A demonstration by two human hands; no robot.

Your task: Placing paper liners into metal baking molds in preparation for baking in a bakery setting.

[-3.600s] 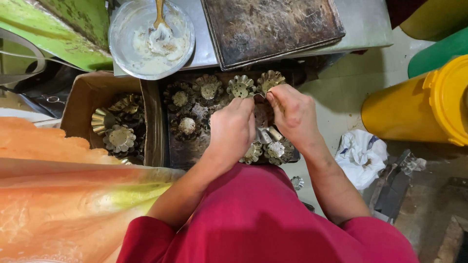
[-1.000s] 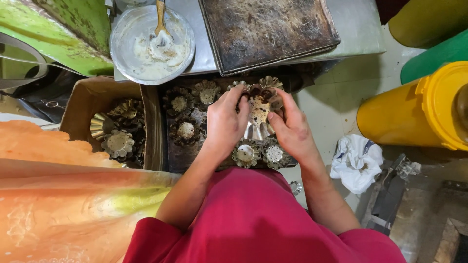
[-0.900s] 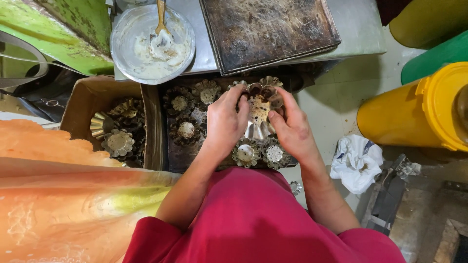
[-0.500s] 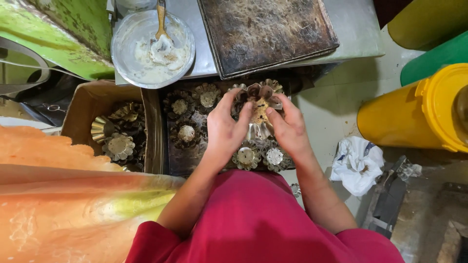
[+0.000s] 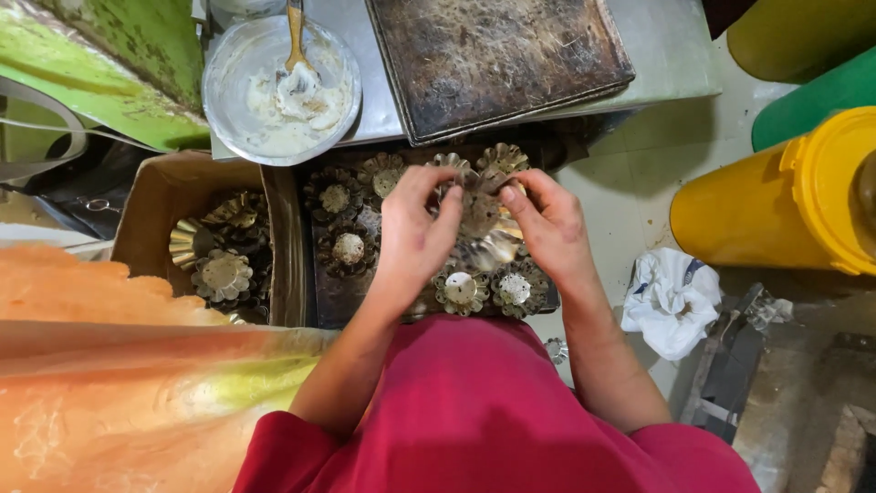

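My left hand (image 5: 412,228) and my right hand (image 5: 547,224) meet over a dark tray (image 5: 328,301) and together hold a small stack of fluted metal tart moulds (image 5: 481,212), fingertips pinching the top mould. Below the hands, greased moulds (image 5: 461,288) with pale dabs sit in the tray, and more moulds (image 5: 334,197) lie to the left. A red garment covers my torso at the bottom of the view.
A cardboard box (image 5: 151,205) at the left holds more moulds. A metal bowl (image 5: 278,87) with white grease and a wooden spoon stands on a steel table beside a blackened baking sheet (image 5: 497,59). Yellow and green drums (image 5: 785,196) stand right, a white bag (image 5: 671,301) on the floor.
Both hands have lifted the stack of moulds slightly and shifted their fingertips onto its top. Earlier they were lower in the tray, handling moulds near its front.
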